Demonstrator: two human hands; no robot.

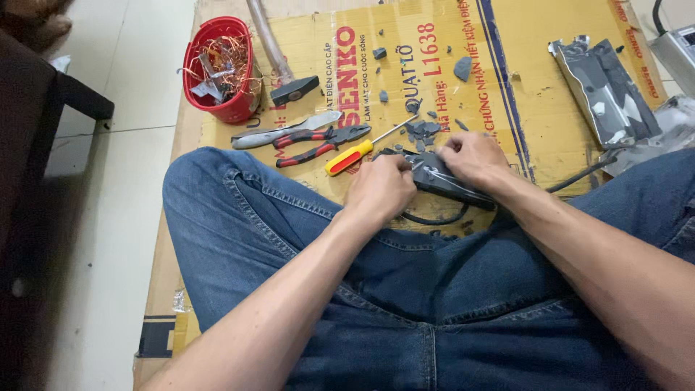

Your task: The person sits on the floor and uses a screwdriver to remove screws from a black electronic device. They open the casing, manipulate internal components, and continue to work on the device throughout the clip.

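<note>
Both hands clamp down on a dark flat device (443,182) lying on the cardboard (550,108) at mid-frame, just past the knees. Left hand (381,190) is curled into a near fist over the device's left end, fingers tucked under so that what they pinch is hidden; it seems to pin the piece in place. Right hand (472,158) sits on the far edge with fingertips bent down onto the casing, as if prying or picking at it. A black cable (579,176) runs off the device toward the right, and a loop of it shows below the left hand.

Tools lie in a loose row within easy reach of the left hand: a screwdriver (349,157) with a yellow and red handle almost touching the knuckles, then pliers (318,143) with red and black grips, and a grey blade-like tool (284,131) beside them. A hammer (289,85) rests higher up, next to a red basket (221,65) of copper wire at upper left. Grey broken bits (422,129) scatter just above the hands. A silvery torn casing (604,90) lies at upper right, set well apart.
</note>
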